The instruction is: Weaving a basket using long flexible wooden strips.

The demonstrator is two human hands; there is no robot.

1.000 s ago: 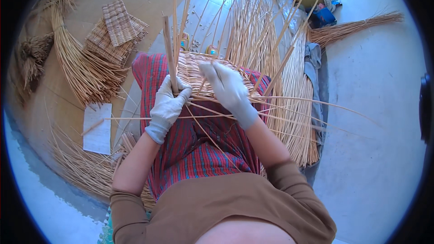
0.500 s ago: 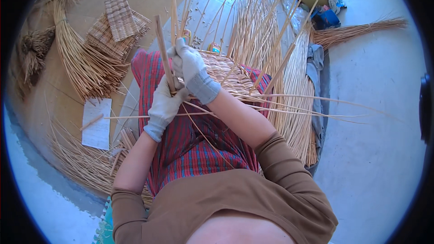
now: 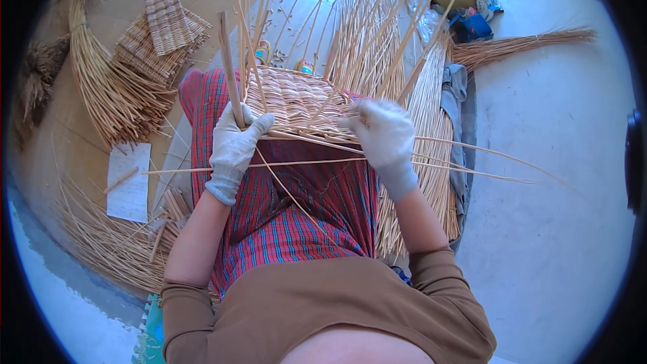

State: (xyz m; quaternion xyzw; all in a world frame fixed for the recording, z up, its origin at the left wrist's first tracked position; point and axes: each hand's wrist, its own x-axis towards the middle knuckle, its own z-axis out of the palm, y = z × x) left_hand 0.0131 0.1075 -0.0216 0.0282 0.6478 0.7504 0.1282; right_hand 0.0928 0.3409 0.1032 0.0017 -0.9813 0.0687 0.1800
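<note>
A woven wicker basket base (image 3: 296, 98) lies tilted over my lap, with long thin stakes rising from its edges. My left hand (image 3: 236, 141), in a white knit glove, is closed round the foot of a thick corner stake (image 3: 228, 61) at the base's near left corner. At the near right corner is my gloved right hand (image 3: 383, 138), its fingers curled inward but blurred by motion; whether they grip a strand is hidden. Long thin rods (image 3: 472, 147) run out to the right from beside it. One loose rod (image 3: 290, 163) crosses below the base.
Bundles of pale rods (image 3: 108, 81) lie on the left floor beside woven mats (image 3: 168, 20). More rods (image 3: 424, 162) are spread at right, by a grey cloth (image 3: 455, 94). A white paper sheet (image 3: 128, 189) lies left. Bags and a blue container (image 3: 472, 27) stand far right.
My right hand has left the thick stake beside my left hand and moved right to the base's near right corner. The left hand stays at the stake. The whole view has shifted slightly.
</note>
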